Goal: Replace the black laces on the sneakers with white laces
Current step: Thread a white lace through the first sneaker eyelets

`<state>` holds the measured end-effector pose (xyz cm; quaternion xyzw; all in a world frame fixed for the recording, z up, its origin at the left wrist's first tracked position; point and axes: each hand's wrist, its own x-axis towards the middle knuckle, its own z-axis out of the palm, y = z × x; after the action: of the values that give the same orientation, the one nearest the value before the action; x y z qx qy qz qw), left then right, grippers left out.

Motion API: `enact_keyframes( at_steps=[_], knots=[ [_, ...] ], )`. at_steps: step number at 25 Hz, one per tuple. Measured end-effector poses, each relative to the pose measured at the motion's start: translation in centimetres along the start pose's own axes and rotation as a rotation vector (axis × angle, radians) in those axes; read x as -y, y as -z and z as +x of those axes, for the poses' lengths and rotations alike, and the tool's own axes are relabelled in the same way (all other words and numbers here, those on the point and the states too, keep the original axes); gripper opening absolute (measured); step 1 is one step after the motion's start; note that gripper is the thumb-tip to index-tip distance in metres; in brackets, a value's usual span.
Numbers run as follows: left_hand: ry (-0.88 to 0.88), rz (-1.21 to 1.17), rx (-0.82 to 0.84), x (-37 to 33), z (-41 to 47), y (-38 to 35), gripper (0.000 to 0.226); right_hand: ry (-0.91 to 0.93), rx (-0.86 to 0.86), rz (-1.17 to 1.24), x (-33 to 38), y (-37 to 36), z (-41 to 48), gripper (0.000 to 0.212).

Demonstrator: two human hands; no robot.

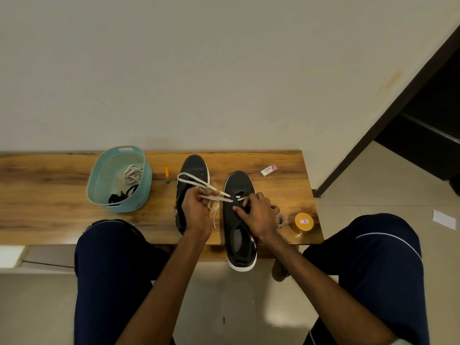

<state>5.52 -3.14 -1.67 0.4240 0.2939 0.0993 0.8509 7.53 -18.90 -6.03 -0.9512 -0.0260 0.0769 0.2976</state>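
Working the right sneaker (240, 185): it lies on the bench (49, 195) with the toe pointing at the wall and the heel hanging off the near edge. The white lace (224, 199) runs sideways out of its lowest eyelets, roughly square to the sneaker's long axis. The slack loops out over the left sneaker (194, 165), just beside it. The left hand (198, 207) has a clenched grip on the bunched lace, off the right sneaker's left flank. The right hand (258, 214) sits on the throat of that sneaker, and its grip looks like a pinch on the lace at the eyelet row; the tip is hidden under the fingers. The next eyelet is heelward of that pinch, so the right hand is nearer for the feed while the left hand pays out slack. Only one crossing shows, so I'd say this is early in the lacing. The black laces (119, 196) and a spare white lace (133, 174) are in the teal basket (99, 175), well left of that sneaker.
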Motion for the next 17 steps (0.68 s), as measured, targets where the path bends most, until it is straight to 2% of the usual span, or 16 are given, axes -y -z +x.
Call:
enact_keyframes(
  at_steps=[1, 3, 8, 10, 14, 17],
  knots=[
    [0.030, -0.069, -0.027, -0.4, 0.0, 0.0, 0.029, -0.004, -0.012, -0.018, 0.0, -0.1, -0.1, 0.031],
    [-0.009, -0.048, -0.062, -1.2, 0.2, 0.0, 0.033, -0.034, -0.035, -0.031, 0.1, -0.2, -0.1, 0.037],
    [-0.143, -0.084, 0.126, -6.0, 0.3, -0.3, 0.034, -0.102, -0.042, 0.062, 0.2, -0.2, -0.3, 0.044],
    [-0.143, 0.097, 0.187, -6.5, -0.5, 0.1, 0.032, -0.101, -0.033, 0.052, 0.1, -0.2, -0.2, 0.043],
    [-0.061, 0.664, 0.253, -4.4, -2.1, 1.1, 0.019, -0.081, 0.005, 0.051, 0.2, 0.1, -0.1, 0.040],
    [-0.027, 0.703, 0.191, -3.3, -1.3, 1.7, 0.020, 0.013, 0.021, 0.125, 0.6, 0.8, 0.4, 0.037]
  ],
)
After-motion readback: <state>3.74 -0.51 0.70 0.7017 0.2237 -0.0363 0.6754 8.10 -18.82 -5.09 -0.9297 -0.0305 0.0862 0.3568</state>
